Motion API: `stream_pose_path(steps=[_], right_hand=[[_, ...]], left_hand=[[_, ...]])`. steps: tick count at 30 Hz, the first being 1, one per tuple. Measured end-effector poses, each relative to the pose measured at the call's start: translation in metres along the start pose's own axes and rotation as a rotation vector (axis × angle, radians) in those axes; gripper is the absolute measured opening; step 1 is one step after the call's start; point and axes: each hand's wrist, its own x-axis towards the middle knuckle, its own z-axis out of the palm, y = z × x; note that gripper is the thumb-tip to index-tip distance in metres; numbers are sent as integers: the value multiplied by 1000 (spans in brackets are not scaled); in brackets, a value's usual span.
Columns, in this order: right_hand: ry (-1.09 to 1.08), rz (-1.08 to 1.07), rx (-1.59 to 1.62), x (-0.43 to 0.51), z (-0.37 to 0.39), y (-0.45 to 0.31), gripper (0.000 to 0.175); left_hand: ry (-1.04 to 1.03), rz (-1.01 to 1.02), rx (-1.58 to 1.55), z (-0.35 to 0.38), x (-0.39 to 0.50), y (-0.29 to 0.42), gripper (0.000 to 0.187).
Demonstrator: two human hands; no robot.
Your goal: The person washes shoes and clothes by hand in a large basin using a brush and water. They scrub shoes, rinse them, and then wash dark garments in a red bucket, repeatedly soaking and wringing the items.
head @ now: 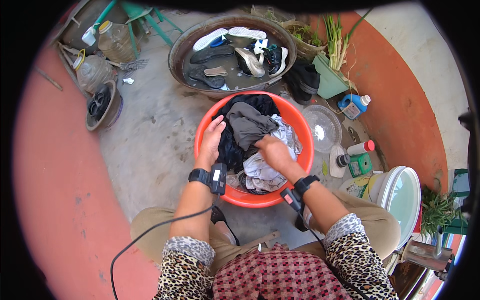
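A round orange plastic basin point(199, 148) full of laundry stands on the floor before me. My left hand point(213, 138) is raised over its left side, fingers extended and nothing held, beside black cloth point(229, 152). Over the middle, my right hand point(276, 153) is curled at the lower edge of a dark grey garment point(248, 122), closed on its fabric; the fingertips are partly hidden and a little blurred. White and pale cloth point(258, 167) lies under and around that hand. Both wrists wear black straps with small cabled devices.
Behind the basin, a large metal tub point(176, 62) holds shoes and insoles in murky water. On the right are a clear bowl with white powder point(332, 140), a blue detergent bottle point(352, 106), a brush point(337, 165) and a white bucket of water point(386, 195). Plastic jugs point(116, 41) stand far left.
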Motion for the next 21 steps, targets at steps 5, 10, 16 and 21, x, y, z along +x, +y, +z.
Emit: stream_pose_path(steps=[5,10,16,21], right_hand=[[-343,-210,-151,-40,52,-35,23],[-355,236,-551,-60,13,25,19],[-386,228,-678,-60,-24,16,18],[-341,-67,-191,-29,33,-37,22]], left_hand=[[-155,-219,75,-1,-56,-18,48],[-107,-231,52,1,-75,-34,47],[-27,-265,-54,-9,-78,-25,38],[86,-264,-114,-29,-81,-24,34]])
